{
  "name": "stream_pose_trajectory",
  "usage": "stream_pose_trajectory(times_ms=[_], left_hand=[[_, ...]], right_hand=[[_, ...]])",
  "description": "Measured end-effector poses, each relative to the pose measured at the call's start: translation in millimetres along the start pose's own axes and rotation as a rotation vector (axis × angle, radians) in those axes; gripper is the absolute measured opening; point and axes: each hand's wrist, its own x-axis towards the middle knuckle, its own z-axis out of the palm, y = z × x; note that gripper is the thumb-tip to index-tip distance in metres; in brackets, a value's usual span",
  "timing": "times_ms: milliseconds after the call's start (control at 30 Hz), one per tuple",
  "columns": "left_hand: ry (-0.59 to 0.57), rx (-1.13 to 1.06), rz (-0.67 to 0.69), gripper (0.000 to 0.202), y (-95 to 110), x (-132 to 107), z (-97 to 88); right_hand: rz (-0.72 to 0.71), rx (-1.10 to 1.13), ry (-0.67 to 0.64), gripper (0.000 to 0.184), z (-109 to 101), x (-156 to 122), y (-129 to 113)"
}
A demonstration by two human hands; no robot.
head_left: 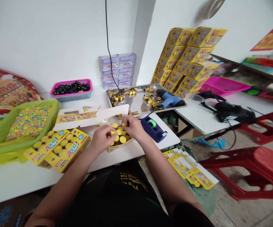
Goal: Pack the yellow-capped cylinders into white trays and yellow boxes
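An open yellow display box (pixel 117 145) filled with several yellow-capped tubes (pixel 120 137) lies on the white table (pixel 13 179) in front of me. My left hand (pixel 101 137) rests on the box's left side, fingers curled over the caps. My right hand (pixel 132 125) is over the box's far right corner, fingers pinched on a yellow-capped tube. The box's white lid flap (pixel 96 118) stands open behind the hands.
Two more filled yellow boxes (pixel 58 146) lie at left beside a green bin of coloured beads (pixel 29 121). A blue tape dispenser (pixel 154 127), a metal tray (pixel 138 102) with a blue heat gun (pixel 170 99), a pink basket (pixel 71 90), stacked boxes (pixel 185 61), flat cartons (pixel 189 170) and red stools (pixel 256 170) surround me.
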Motion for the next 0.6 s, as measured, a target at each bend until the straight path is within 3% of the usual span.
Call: stream_pose_trajectory(times_ms=[67, 133, 233, 467, 600], left_hand=[[0.300, -0.035, -0.017, 0.008, -5, -22, 0.3], [0.451, -0.034, 0.014, 0.005, -8, -40, 3.6], [0.510, -0.051, -0.019, 0.011, -12, -53, 14.6], [0.483, -0.428, -0.385, 0.051, -35, -47, 52.2], [0.593, -0.554, -0.497, 0.046, -44, -34, 59.4]], right_hand=[[0.005, 0.006, 0.003, 0.025, 8, 5, 1], [0.011, 0.018, -0.001, 0.025, 16, 8, 3], [0.011, 0.042, 0.011, 0.025, 25, 12, 8], [0.004, 0.038, -0.033, 0.025, 30, 5, 9], [-0.113, 0.062, 0.185, 0.010, 8, -11, 2]])
